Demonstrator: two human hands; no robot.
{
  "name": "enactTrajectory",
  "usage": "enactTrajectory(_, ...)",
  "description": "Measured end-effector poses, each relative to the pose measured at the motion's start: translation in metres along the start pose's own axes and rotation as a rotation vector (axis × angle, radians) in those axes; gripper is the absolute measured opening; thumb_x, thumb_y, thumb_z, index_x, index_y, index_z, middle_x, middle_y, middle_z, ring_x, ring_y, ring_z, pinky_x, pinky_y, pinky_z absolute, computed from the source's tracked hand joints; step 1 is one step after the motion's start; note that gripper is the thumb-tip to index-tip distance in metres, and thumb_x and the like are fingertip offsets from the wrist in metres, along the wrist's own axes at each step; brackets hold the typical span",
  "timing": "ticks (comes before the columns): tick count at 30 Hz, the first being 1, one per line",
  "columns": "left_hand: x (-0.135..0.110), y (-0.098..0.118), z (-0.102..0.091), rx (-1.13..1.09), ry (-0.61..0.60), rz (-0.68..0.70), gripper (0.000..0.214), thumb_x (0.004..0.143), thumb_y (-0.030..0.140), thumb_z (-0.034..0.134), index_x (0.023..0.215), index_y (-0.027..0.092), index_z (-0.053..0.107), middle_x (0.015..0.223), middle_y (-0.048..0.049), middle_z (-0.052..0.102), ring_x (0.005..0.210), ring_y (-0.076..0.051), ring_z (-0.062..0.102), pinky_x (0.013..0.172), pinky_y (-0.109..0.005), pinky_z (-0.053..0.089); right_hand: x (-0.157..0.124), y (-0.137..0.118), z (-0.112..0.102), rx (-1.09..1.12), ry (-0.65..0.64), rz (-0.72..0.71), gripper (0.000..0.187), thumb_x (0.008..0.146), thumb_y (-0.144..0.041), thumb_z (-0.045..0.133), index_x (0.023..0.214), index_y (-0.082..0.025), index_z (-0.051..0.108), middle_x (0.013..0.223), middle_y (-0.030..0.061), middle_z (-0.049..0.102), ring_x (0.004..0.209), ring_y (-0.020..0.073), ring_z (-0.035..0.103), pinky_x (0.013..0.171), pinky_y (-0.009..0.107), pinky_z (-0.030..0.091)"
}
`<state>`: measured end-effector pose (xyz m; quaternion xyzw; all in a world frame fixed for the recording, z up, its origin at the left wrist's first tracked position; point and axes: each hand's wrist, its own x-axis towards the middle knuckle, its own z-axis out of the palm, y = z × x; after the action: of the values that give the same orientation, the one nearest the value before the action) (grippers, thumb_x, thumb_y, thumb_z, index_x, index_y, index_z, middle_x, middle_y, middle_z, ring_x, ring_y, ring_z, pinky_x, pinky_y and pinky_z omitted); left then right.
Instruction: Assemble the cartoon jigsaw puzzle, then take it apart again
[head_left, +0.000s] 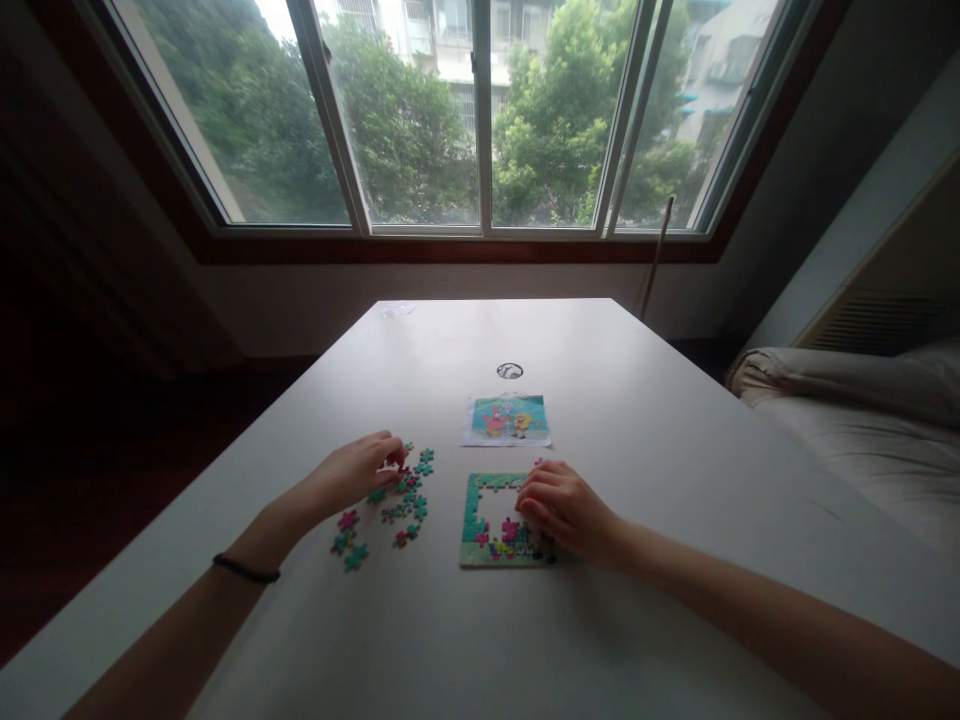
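Note:
A small jigsaw puzzle frame point(480, 520) lies on the white table point(480, 620), partly filled along its left and bottom edges. My right hand point(559, 505) rests on the frame's right side, fingers curled and pressed down on the pieces there. To the left, several loose teal and pink puzzle pieces point(397, 505) are scattered. My left hand point(360, 475) sits at the top of that scatter, fingertips pinched on a piece. A black band circles the left wrist. A colourful reference picture point(506, 420) lies just beyond the frame.
A small round dark object point(509, 371) sits further back on the table, and a scrap of clear wrapping point(397, 309) near the far edge. A wide window fills the back wall. A bed with beige bedding point(847, 400) stands at the right.

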<state>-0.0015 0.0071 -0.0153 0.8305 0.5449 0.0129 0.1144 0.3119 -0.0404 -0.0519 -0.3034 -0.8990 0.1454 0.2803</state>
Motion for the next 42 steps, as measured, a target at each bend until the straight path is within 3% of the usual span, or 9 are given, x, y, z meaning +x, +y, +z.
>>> enactTrajectory(6,-0.002,0.004,-0.002,-0.034,-0.011,0.003,0.007,0.071,0.022,0.048,0.073,0.019,0.054,0.074,-0.0010,0.060,0.070,-0.017,0.055,0.060,-0.024,0.039,0.000,-0.001,0.000,0.017,0.011,0.007,0.038,0.093,-0.034,0.029,0.078,-0.017,0.059,0.077,0.0067,0.062,0.080,0.0171,0.051,0.079,0.034,0.038)
enactTrajectory(13,-0.003,0.019,-0.009,-0.159,0.037,0.073,0.021,0.081,0.030,0.044,0.087,0.021,0.063,0.074,-0.0005,0.063,0.065,-0.015,0.057,0.060,-0.023,0.040,0.000,0.000,0.000,0.017,0.003,0.011,0.034,0.092,-0.032,0.031,0.078,-0.018,0.059,0.077,0.0061,0.062,0.080,0.0168,0.051,0.079,0.033,0.038)
enactTrajectory(16,-0.006,0.037,-0.009,-0.355,-0.029,0.071,0.020,0.081,0.034,0.048,0.085,0.018,0.060,0.068,0.0006,0.064,0.061,-0.014,0.058,0.056,-0.022,0.042,0.000,-0.001,0.000,0.024,0.006,0.013,0.033,0.092,-0.032,0.032,0.078,-0.018,0.059,0.077,0.0060,0.062,0.079,0.0167,0.052,0.079,0.033,0.038)
enactTrajectory(21,-0.007,0.075,0.007,-0.889,-0.114,0.137,0.022,0.078,0.036,0.056,0.080,0.014,0.055,0.078,-0.0043,0.067,0.074,-0.016,0.061,0.065,-0.025,0.047,0.001,-0.006,0.000,0.050,0.029,0.021,0.028,0.090,-0.032,0.039,0.078,-0.018,0.060,0.077,0.0062,0.063,0.080,0.0177,0.052,0.079,0.034,0.038)
enactTrajectory(23,-0.006,0.087,0.016,-0.994,-0.141,0.155,0.024,0.073,0.036,0.063,0.078,0.013,0.059,0.081,-0.0054,0.067,0.077,-0.016,0.060,0.068,-0.026,0.047,0.001,-0.009,-0.001,0.071,0.029,0.026,0.025,0.088,-0.032,0.043,0.078,-0.018,0.060,0.076,0.0059,0.063,0.079,0.0176,0.052,0.080,0.034,0.038)
enactTrajectory(29,-0.003,0.099,0.037,-1.196,-0.169,0.029,0.024,0.065,0.034,0.071,0.071,0.011,0.064,0.060,0.0004,0.062,0.057,-0.011,0.054,0.056,-0.022,0.042,0.003,-0.019,-0.005,0.238,0.021,0.085,0.014,0.080,-0.032,0.057,0.078,-0.018,0.062,0.076,0.0039,0.063,0.076,0.0160,0.054,0.076,0.029,0.040)
enactTrajectory(37,-0.006,0.104,0.048,-1.266,-0.211,-0.013,0.022,0.066,0.031,0.070,0.072,0.010,0.067,0.058,-0.0007,0.064,0.055,-0.011,0.056,0.055,-0.021,0.043,0.004,-0.018,-0.002,0.299,0.043,0.147,0.013,0.080,-0.026,0.057,0.073,-0.017,0.061,0.070,0.0020,0.060,0.069,0.0139,0.053,0.068,0.026,0.040)
enactTrajectory(42,-0.007,0.106,0.043,-1.208,-0.218,0.032,0.021,0.067,0.030,0.068,0.074,0.010,0.067,0.062,-0.0015,0.064,0.058,-0.011,0.056,0.057,-0.021,0.043,0.003,-0.021,-0.002,0.300,0.045,0.173,0.003,0.077,-0.017,0.059,0.074,-0.018,0.061,0.074,0.0014,0.060,0.074,0.0141,0.053,0.076,0.028,0.040)
